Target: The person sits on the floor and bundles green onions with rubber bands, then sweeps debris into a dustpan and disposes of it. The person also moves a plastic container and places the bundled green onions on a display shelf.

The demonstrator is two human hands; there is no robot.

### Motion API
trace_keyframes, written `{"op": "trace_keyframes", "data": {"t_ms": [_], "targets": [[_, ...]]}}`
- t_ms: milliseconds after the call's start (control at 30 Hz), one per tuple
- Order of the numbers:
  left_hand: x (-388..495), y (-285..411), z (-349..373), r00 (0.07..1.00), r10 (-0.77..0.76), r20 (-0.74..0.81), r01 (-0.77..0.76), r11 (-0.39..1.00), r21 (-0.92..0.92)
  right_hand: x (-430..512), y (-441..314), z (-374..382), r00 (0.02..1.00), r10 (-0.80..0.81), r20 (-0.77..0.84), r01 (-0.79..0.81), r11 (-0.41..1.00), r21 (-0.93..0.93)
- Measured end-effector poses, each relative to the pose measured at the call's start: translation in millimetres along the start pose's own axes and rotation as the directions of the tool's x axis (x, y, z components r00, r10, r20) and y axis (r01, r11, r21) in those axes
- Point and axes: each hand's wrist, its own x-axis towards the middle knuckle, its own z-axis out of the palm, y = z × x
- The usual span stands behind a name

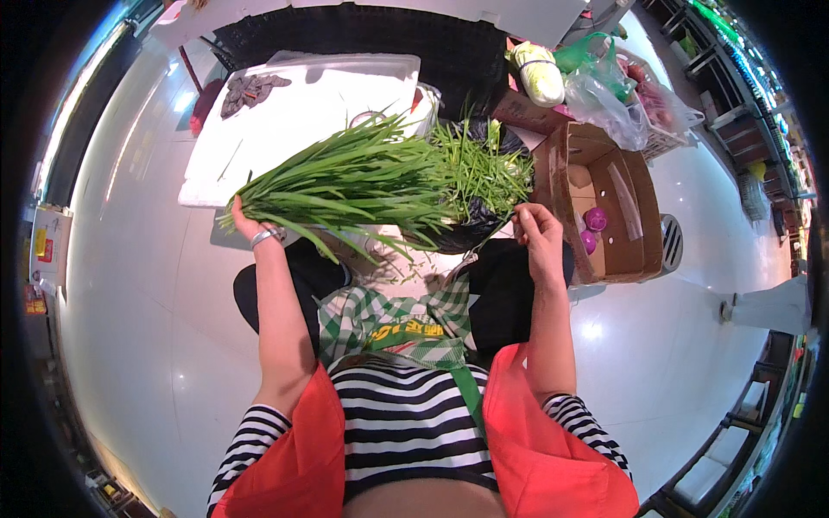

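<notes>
A large bunch of long flat green leaves, like garlic chives [363, 175], is gripped near its stem ends by my left hand [249, 223], which wears a silver bracelet. The leaves fan out to the right across the front of a white foam box lid or board [272, 142]. My right hand [541, 230] has its thumb and fingertips pinched together; a thin dark green strand [495, 234] runs down-left from them. Beyond that hand, loose green trimmings [482, 171] lie heaped in a black plastic bag [456, 238].
An open cardboard box [615, 259] with purple round items [595, 219] stands at the right. Behind it are a napa cabbage [541, 74], plastic bags [609, 110] and a white crate [657, 146]. A crumpled dark cloth or bag [252, 92] lies on the white surface. Green scraps [411, 269] lie between my knees.
</notes>
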Motion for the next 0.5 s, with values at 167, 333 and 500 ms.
{"op": "trace_keyframes", "data": {"t_ms": [167,333,500], "targets": [[16.6,3.6,-13.8,0.997,0.082,-0.016,-0.079,0.991,0.112,-6.6,-11.2,10.9,0.997,-0.044,-0.059,0.028,0.967,-0.252],[-1.9,-0.7,20.4,0.834,-0.361,0.416,0.335,0.932,0.137,13.1,-51.3,51.1,0.911,-0.411,0.025,0.395,0.855,-0.336],[-57.9,-57.0,58.4,0.578,-0.480,0.660,0.526,0.838,0.148,27.9,-63.8,129.5,0.744,-0.474,0.470,0.656,0.652,-0.380]]}}
